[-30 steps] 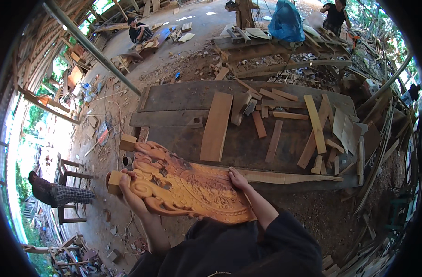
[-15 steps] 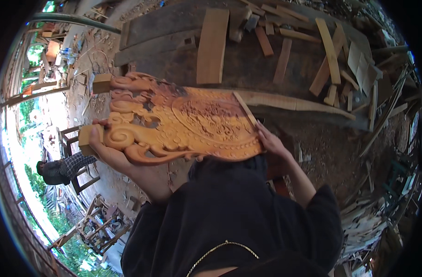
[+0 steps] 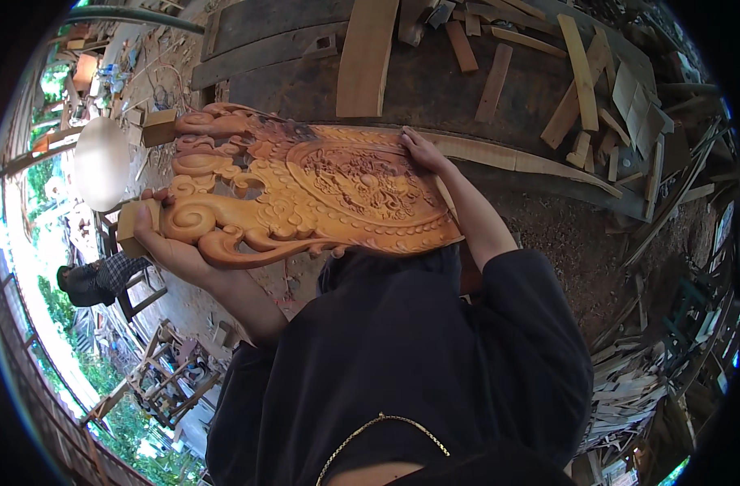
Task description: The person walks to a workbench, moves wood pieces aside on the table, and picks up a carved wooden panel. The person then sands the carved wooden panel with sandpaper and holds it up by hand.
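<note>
An orange-brown carved wooden panel [image 3: 346,215], with scrolls at its left end and a round floral medallion toward the right, lies across in front of my chest. Two square wooden blocks stick out at its left end, a near one [image 3: 128,231] and a far one [image 3: 159,128]. My left hand [image 3: 163,243] is wrapped round the near left corner, by the scroll and the near block. At the far right corner my right hand [image 3: 425,152] grips the panel's edge, its forearm passing over the right end. Some of the left fingers are hidden behind the wood.
Beyond the panel stands a dark workbench [image 3: 293,85] bearing a wide board [image 3: 367,61] and several offcuts. Scrap wood [image 3: 629,405] is piled at the right. On the left are a seated person [image 3: 94,283] and a wooden frame [image 3: 171,364].
My right hand has shifted from the panel's near right side to its far right corner. The panel has moved slightly left and nearer to me, with my left hand still holding it.
</note>
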`<state>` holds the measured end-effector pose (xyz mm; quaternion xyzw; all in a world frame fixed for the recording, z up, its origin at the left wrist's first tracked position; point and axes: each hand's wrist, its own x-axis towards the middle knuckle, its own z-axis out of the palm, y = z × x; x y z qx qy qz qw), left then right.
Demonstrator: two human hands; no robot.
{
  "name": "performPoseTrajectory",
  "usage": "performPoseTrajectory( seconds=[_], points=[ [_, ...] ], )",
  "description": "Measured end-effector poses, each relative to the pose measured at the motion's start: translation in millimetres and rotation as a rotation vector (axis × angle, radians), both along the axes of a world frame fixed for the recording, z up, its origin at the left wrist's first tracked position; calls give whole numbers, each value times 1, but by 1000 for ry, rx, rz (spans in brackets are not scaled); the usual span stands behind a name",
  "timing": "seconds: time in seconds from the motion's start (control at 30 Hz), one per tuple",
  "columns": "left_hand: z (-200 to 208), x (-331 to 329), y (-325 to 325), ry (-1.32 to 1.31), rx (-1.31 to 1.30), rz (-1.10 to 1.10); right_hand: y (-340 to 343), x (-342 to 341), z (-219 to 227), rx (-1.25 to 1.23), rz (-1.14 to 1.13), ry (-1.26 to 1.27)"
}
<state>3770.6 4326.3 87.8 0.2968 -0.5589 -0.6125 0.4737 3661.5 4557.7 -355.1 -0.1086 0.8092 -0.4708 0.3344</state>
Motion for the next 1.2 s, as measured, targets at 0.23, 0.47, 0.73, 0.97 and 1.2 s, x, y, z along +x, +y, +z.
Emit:
performPoseTrajectory(
  seconds=[0.23, 0.47, 0.73, 0.97, 1.2],
  points=[
    [-2, 2, -4, -19, 20, 27, 64, 57, 65, -65, 33, -48],
    [1, 0, -6, 66, 79, 62, 123, 125, 128, -62, 63, -16],
    [14, 1, -7, 130, 198, 7, 120, 124, 146, -65, 78, -85],
    [14, 2, -8, 165, 22, -1, 99, 104, 134, -83, 65, -102],
    [12, 8, -10, 175, 29, 11, 90, 88, 122, -95, 84, -118]
  ],
)
